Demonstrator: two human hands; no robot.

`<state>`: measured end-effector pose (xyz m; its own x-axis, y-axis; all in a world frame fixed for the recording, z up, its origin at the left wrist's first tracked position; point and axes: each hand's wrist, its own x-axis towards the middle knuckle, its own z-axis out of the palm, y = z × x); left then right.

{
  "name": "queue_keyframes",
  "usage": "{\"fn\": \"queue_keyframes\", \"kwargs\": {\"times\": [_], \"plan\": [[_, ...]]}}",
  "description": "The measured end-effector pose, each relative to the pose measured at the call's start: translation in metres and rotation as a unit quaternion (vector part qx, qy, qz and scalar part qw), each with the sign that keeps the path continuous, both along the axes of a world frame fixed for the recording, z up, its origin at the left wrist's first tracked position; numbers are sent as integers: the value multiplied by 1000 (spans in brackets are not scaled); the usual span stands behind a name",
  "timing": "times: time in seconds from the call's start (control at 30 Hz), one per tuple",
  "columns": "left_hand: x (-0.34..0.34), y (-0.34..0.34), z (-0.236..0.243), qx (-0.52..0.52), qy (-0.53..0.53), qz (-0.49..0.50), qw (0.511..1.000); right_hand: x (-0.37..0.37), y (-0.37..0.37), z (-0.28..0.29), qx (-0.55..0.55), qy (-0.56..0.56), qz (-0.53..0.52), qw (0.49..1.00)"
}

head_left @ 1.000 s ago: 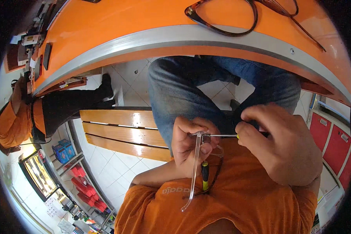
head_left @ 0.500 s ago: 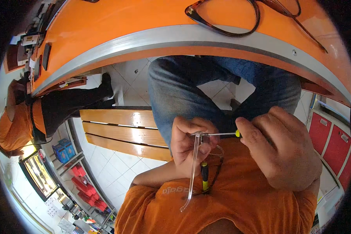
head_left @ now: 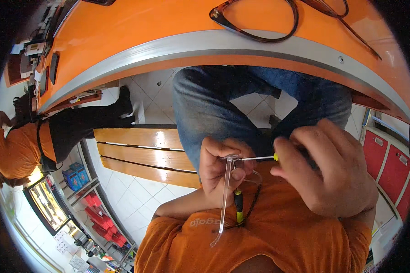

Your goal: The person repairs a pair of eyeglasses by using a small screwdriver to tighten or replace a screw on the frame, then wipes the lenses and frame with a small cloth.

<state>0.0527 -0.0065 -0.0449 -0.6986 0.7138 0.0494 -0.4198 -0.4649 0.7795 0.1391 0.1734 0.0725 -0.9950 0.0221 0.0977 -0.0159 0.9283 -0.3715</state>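
Observation:
My left hand (head_left: pixel 223 173) pinches a pair of clear-framed eyeglasses (head_left: pixel 224 200) near the hinge, one transparent temple slanting down toward my orange shirt. Part of the rim is hidden by my fingers. A screwdriver (head_left: pixel 257 158) with a thin metal shaft and yellow-black handle is gripped in my right hand (head_left: pixel 325 170); its tip meets the frame at the hinge. Below my left fingers hangs a second screwdriver (head_left: pixel 238 207), black and yellow, its upper end partly covered by that hand. Beside it curves a thin dark strip whose kind I cannot make out.
Ahead is an orange table (head_left: pixel 159 22) with a metal edge, bearing tortoiseshell glasses (head_left: pixel 259 40) at its front. A slatted wooden bench (head_left: pixel 141 150) lies left of my legs. Another person (head_left: pixel 25 145) stands far left. Red cabinets (head_left: pixel 385 159) are at right.
My right fingers have shifted and loosened around the screwdriver handle, the hand tilting a little. The screwdriver's tip stays at the hinge. My left hand is nearly still.

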Motion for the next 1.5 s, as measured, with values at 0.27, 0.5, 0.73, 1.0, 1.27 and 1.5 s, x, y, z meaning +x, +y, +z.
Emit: {"fn": "queue_keyframes", "kwargs": {"times": [0.27,0.5,0.73,1.0,1.27,1.5], "plan": [[-1,-2,4,-18,34,-63,997,-4,0,6,-26,-26,27,999],[-9,-1,-1,-12,-20,-11,1000,9,6,8,4,-68,-47,997],[-17,17,8,-63,-25,66,995,17,-28,-59,-518,-86,-88,846],[-23,19,16,-85,41,64,993,3,-37,-72,-570,22,-40,820],[-61,25,30,-56,-66,79,993,42,51,31,-100,396,-438,800],[-61,27,51,41,-62,-71,995,-7,155,55,21,16,-382,924]]}}
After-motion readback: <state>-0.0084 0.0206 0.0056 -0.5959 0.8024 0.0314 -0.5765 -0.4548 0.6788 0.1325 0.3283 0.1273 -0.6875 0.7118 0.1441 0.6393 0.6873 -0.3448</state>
